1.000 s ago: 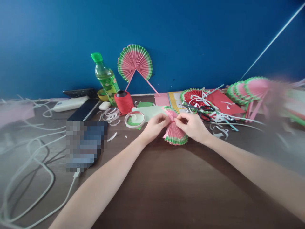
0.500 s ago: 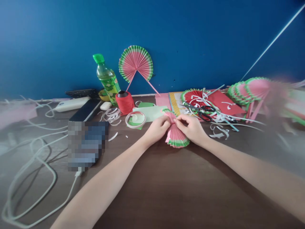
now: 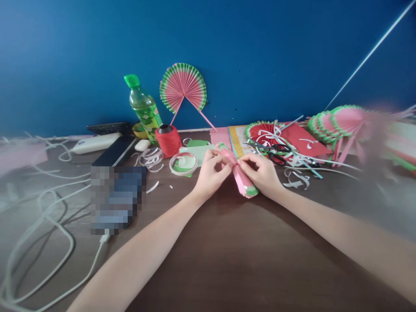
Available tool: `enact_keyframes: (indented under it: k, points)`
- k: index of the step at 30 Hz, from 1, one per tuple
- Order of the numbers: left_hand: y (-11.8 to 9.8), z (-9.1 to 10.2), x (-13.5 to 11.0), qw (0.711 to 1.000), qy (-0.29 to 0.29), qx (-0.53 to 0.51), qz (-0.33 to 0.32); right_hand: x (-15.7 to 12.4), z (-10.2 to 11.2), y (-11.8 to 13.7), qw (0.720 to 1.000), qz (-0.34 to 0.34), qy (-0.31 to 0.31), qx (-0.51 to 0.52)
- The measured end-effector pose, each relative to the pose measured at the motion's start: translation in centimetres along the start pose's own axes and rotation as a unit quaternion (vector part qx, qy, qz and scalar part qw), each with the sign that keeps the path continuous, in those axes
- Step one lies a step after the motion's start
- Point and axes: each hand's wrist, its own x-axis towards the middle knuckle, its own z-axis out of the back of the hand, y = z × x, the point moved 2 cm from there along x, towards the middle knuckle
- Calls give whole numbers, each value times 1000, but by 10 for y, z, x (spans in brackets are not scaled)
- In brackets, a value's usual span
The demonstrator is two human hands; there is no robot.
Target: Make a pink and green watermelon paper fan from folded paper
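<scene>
A pleated pink paper strip with green and white ends (image 3: 241,180) lies folded into a narrow bundle on the brown table (image 3: 227,251). My left hand (image 3: 211,173) pinches its middle from the left. My right hand (image 3: 261,173) pinches the same spot from the right, where a thin red thread wraps it. Both hands have their fingers closed on the bundle.
A red thread spool (image 3: 168,139), tape ring (image 3: 183,163), green bottle (image 3: 143,106) and finished paper fan (image 3: 183,86) stand behind. Black scissors (image 3: 276,151), paper scraps and a stack of fans (image 3: 341,121) lie right. A phone (image 3: 115,199) and white cables (image 3: 42,225) lie left.
The pleated paper was spread into a fan shape below my fingers; now it is squeezed into a narrow bundle. My hands stayed at its middle.
</scene>
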Motion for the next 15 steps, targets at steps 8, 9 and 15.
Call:
enact_keyframes:
  k: [8,9,15]
  points:
    - [-1,0,-3,999,-34,-2,-21,1,-2,0,999,2,30,15]
    - [0,1,-3,999,-34,-2,-14,1,-2,1,999,4,32,13]
    - [2,1,0,1000,-23,-6,-5,0,-3,-1,1000,-4,23,12]
